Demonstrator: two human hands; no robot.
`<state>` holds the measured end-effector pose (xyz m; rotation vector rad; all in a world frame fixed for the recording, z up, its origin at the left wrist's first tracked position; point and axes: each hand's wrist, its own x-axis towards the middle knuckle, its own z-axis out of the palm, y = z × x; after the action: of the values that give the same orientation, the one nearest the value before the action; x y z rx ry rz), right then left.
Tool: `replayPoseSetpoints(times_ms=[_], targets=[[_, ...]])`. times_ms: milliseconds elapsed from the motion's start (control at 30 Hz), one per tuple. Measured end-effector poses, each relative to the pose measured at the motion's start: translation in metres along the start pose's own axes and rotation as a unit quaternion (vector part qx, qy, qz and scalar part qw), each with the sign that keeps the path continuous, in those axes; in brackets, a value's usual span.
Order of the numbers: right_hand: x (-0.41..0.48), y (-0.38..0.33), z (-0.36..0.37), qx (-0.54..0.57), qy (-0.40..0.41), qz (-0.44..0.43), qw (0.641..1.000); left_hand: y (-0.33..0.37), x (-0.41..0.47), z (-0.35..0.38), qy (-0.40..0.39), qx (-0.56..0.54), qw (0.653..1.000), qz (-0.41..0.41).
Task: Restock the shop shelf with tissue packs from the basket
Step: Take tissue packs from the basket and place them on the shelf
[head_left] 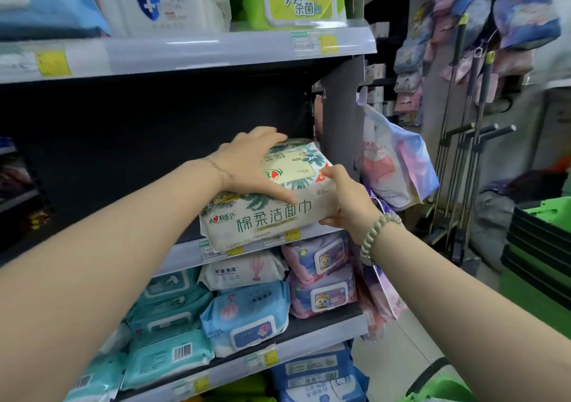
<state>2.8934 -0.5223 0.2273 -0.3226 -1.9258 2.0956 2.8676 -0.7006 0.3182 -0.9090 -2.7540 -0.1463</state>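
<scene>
The left grip (250, 166) is laid palm-down, fingers spread apart, on two stacked white leaf-printed plastic tissue packs (272, 216), which are held at the front edge of the grey metal middle shelf (185, 254). The right grip (349, 200) is clamped on the packs' right end, thumb above, fingertips hidden beneath. A green plastic basket (438, 384), below and right of the shelf, is cut off.

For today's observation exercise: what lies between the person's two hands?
In the head view, stacked leaf-printed tissue packs: the left hand rests on top, the right hand grips their right end.
</scene>
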Motion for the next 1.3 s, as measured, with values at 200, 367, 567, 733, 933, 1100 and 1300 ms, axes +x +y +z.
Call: replayPoseSetpoints(times_ms=[200, 367, 567, 733, 933, 1100, 1300], targets=[[0.008, -0.006, 0.004, -0.053, 0.020, -0.002, 0.998, -0.047, -0.021, -0.010, -0.108, -0.113, 0.976, -0.155], [0.011, -0.003, 0.007, -0.084, 0.045, -0.073, 0.993, -0.064, -0.037, -0.006, -0.124, -0.205, 0.948, -0.208], [0.012, -0.003, 0.008, -0.110, 0.042, -0.089, 0.989, -0.063, -0.046, 0.012, -0.047, -0.407, 0.888, -0.206], [0.018, -0.001, 0.006, -0.110, 0.050, -0.117, 0.986, -0.065, -0.050, 0.024, 0.030, -0.418, 0.892, -0.170], [0.034, -0.019, 0.010, -0.085, 0.082, -0.127, 0.985, -0.075, -0.027, 0.036, 0.184, -0.409, 0.882, -0.144], [0.068, -0.032, 0.016, -0.062, 0.084, -0.133, 0.986, -0.073, 0.008, 0.052, 0.300, -0.420, 0.835, -0.189], [0.120, -0.034, 0.028, -0.059, 0.074, -0.170, 0.981, -0.075, 0.061, 0.061, 0.355, -0.484, 0.771, -0.211]])
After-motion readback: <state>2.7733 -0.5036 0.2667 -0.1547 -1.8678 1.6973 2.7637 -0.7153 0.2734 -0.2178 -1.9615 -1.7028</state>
